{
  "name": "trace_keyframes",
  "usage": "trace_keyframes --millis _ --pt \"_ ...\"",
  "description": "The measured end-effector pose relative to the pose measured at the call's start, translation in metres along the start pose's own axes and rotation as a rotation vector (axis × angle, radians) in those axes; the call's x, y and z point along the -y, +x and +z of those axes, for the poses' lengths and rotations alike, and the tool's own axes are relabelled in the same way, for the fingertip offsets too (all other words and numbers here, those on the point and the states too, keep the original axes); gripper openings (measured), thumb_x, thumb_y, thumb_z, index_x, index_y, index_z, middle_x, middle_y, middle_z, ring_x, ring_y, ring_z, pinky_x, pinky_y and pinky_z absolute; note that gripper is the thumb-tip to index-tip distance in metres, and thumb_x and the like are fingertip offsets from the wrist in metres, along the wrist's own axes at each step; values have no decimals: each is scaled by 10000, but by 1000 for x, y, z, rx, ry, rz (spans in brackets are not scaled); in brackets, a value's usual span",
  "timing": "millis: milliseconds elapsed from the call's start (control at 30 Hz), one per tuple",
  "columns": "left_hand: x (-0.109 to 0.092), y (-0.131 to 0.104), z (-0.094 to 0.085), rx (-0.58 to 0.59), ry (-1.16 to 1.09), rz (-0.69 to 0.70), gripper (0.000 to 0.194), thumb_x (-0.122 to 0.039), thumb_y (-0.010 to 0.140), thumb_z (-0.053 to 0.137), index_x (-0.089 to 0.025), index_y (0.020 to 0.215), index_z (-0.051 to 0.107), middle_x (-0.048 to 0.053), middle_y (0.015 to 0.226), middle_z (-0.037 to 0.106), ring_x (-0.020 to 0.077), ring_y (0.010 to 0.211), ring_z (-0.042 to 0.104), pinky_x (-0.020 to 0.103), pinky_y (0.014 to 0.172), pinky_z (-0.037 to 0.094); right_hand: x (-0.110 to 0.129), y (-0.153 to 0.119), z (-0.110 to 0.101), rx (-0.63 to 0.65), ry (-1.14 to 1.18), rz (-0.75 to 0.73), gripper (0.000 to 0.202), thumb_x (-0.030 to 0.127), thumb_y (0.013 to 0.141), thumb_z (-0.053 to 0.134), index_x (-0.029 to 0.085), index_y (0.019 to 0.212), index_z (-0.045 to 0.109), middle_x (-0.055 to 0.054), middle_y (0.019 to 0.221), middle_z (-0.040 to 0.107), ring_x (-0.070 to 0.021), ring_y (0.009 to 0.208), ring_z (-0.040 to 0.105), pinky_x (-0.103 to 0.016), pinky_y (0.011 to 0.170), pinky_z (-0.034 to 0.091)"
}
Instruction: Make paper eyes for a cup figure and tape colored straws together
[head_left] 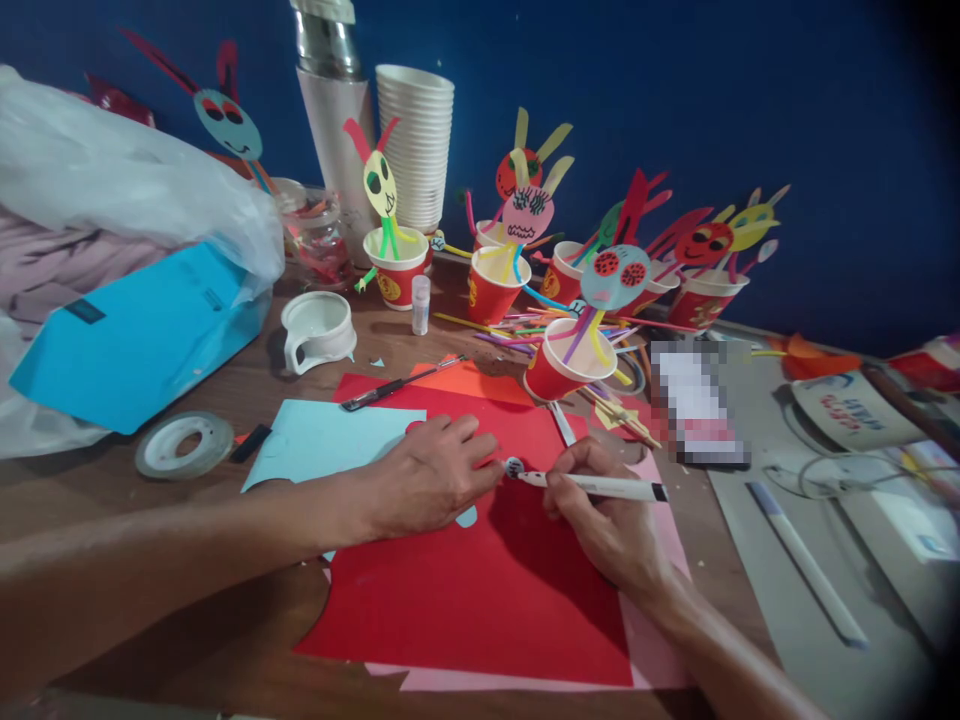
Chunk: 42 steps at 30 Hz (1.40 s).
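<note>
My right hand (607, 520) grips a white marker (611, 487), its tip at a small light-blue paper disc (514, 467) with black marks. My left hand (431, 475) lies on the red paper (480, 590), fingers extended and fingertips at the disc's left edge. Below those fingers shows another light-blue paper piece (466, 516), partly covered by the hand. Light-blue paper (337, 435) sticks out behind my left wrist, and pink paper (660, 640) lies under the red sheet. A black pen (397, 383) rests at the red sheet's far edge.
Red cups with paper-faced figures, one nearest me (559, 360), stand behind, among colored sticks (495, 335). A tape roll (184, 445), white mug (319, 330), glue stick (421, 305) and blue card (142, 335) are left. A phone (697, 405) and another marker (806, 565) lie right.
</note>
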<state>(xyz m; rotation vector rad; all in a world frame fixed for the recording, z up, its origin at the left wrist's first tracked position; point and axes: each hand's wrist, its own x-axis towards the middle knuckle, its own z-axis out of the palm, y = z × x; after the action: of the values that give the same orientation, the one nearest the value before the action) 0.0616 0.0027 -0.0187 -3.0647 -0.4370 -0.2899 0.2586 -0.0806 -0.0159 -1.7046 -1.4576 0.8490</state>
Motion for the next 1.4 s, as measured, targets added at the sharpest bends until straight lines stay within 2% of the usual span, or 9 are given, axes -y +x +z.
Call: trace_keyframes --millis 167,533,1067,1400 --pt "-3 0 -3 -13 10 -34 210 -253 888 375 -196 1009 537 70 857 523 203 761 413 298 538 291 1 0 1 12 8 0 143 317 813 507 212 722 475 32 525 555 -122 462 510 -219 434 375" --pt "-7 2 -6 -1 -3 -68 224 -325 883 403 -190 984 550 73 879 526 202 784 417 305 549 284 -3 -1 1 22 -42 -2 167 353 828 506 214 738 482 30 542 566 -126 474 518 -222 436 364" --pt "-7 2 -5 7 -34 -64 265 -334 898 366 -166 960 561 84 879 527 202 793 410 313 563 294 2 0 2 14 -62 -7 144 319 810 510 210 722 475 34 529 556 -116 451 499 -211 422 358" --pt "-7 2 -6 18 -40 -70 233 -323 891 383 -186 967 556 70 879 528 203 793 414 305 569 287 11 0 -4 -44 -6 15 124 301 798 509 207 728 468 40 512 549 -112 444 518 -201 407 368"
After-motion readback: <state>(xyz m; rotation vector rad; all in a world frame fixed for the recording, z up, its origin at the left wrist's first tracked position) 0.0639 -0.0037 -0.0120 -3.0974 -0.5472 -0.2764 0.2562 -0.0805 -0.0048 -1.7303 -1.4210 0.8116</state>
